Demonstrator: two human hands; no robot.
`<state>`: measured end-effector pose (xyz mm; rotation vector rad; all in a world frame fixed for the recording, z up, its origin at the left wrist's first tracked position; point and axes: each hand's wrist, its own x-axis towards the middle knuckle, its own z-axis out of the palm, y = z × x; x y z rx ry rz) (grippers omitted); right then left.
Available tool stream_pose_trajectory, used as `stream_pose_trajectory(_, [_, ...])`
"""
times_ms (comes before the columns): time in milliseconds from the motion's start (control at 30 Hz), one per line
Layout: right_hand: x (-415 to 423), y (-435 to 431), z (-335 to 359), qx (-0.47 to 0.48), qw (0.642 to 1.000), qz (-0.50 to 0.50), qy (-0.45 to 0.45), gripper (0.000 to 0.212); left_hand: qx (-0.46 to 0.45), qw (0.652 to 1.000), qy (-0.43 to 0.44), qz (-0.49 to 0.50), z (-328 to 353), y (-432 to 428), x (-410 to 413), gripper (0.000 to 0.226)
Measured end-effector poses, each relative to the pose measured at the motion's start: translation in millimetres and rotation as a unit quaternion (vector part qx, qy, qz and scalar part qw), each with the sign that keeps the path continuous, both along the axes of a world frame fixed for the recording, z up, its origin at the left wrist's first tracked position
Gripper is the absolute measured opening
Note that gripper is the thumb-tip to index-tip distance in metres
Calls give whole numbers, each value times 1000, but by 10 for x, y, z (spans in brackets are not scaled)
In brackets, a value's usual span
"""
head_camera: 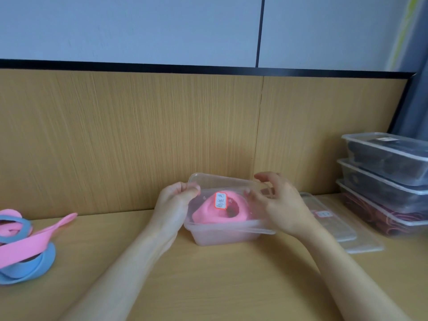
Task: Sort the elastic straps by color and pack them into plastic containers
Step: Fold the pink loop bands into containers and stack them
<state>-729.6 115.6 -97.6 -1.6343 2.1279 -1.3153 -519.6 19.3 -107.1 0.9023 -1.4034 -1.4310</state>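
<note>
Closing the container of pink strap, centre of frame

The left hand (173, 202) pinches the left end of the clear lid (231, 185), and the right hand (278, 202) curls its fingers round the right end. The lid sits tilted over the container (231, 237). To seat it well, level it, line up the corners, then press round the rim. The pink strap (203, 215) inside lies coiled, soft and bulging, so tuck it below the rim first. More loose straps (25, 251), pink and blue, wait at lower left.
</note>
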Motion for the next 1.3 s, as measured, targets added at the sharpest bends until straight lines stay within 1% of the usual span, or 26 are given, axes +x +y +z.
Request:
stream_pose_trajectory(67, [-26,-34,-13,-1,998,-13,-59,28,2,1000,1,22,-10,-3,-5,32])
stream_pose_trajectory(100, [-47,-45,-14,-5,996,-8,-92,20,2,999,2,35,-17,-13,-4,24])
stream_pose_trajectory(133, [-66,-48,-12,-11,992,2,-124,17,4,999,2,48,-20,-21,-1,17])
stream_pose_trajectory(200, [-91,-50,-12,-17,988,19,-154,22,7,998,-5,58,-39,-41,-2,7])
stream_pose_trajectory(233, [-93,-56,-19,-17,988,21,-151,25,11,998,-7,57,-50,-43,-7,8])
stream_pose_trajectory(300, [-86,-79,-40,-11,989,16,-147,28,17,998,-15,53,-52,-35,-20,16])
stream_pose_trajectory(400, [-89,-124,-77,3,986,5,-164,24,7,999,-35,35,-28,-15,-19,32])
stream_pose_trajectory(467, [-104,-138,-84,6,984,1,-179,24,-9,998,-59,12,-25,-7,-11,37])
stream_pose_trajectory(667, [-134,-179,-130,6,984,-2,-180,24,-16,995,-99,7,-27,-26,10,34])
stream_pose_trajectory(767, [-132,-193,-150,0,983,3,-183,25,-12,994,-107,1,-31,-56,28,37])
stream_pose_trajectory(933, [-121,-193,-149,6,986,20,-166,21,-62,989,-126,-35,-20,-31,44,42])
stream_pose_trajectory(1033, [-96,-181,-141,24,987,47,-153,21,-117,979,-157,-65,-28,-2,47,43])
stream_pose_trajectory(1167, [-103,-154,-138,40,985,69,-150,23,-152,962,-200,-105,-44,-11,56,42])
stream_pose_trajectory(1233, [-106,-152,-141,45,984,77,-154,28,-176,947,-242,-118,-53,-11,76,54])
stream_pose_trajectory(1300, [-106,-147,-145,50,986,83,-138,35,-193,934,-274,-122,-47,-6,103,84])
